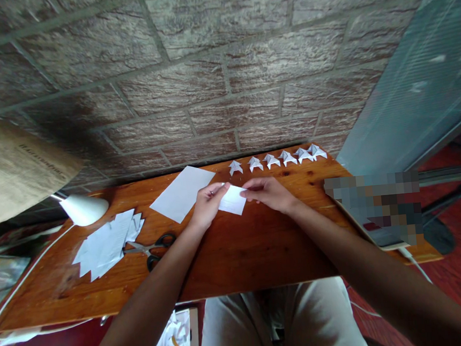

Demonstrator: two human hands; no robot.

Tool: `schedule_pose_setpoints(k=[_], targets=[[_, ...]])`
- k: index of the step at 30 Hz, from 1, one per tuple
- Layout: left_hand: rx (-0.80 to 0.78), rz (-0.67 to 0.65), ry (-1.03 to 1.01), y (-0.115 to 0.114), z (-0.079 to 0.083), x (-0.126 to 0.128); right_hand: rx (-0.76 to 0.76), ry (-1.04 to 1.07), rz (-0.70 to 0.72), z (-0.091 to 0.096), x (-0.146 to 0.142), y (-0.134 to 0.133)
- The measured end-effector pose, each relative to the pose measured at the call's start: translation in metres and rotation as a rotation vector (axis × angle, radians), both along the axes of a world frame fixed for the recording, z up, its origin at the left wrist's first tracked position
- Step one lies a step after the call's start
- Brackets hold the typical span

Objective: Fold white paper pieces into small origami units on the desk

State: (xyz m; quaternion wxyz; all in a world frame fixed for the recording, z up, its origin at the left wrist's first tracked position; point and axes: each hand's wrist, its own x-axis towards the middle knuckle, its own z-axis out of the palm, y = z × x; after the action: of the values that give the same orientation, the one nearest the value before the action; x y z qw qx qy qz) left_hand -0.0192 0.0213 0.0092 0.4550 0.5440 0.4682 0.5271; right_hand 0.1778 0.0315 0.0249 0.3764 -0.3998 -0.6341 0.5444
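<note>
A small white piece of paper [232, 201] is held up over the middle of the wooden desk [257, 251]. My left hand [209, 203] pinches its left side, thumb on top. At its right edge, my right hand [267, 192] grips it between thumb and fingers. Faint lines show on the paper; its underside is hidden. Behind my left hand lies a larger white sheet [181, 193]. Several folded paper figures [272, 160] stand in a row along the back edge, beyond my right hand.
To the left are a pile of white paper pieces [108, 245] and scissors [150, 248] with black handles. A white lamp base [84, 208] with a cord stands at the back left. A blurred-out device [379, 211] sits at the right end. A brick wall [206, 78] rises behind.
</note>
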Motion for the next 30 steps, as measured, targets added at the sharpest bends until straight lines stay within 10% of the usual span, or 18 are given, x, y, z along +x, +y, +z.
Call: schedule_pose_setpoints(k=[30], targets=[[-0.019,-0.269,0.279,-0.001,0.008,-0.010,-0.135,0.042,-0.084,0.002,0.010,0.010]])
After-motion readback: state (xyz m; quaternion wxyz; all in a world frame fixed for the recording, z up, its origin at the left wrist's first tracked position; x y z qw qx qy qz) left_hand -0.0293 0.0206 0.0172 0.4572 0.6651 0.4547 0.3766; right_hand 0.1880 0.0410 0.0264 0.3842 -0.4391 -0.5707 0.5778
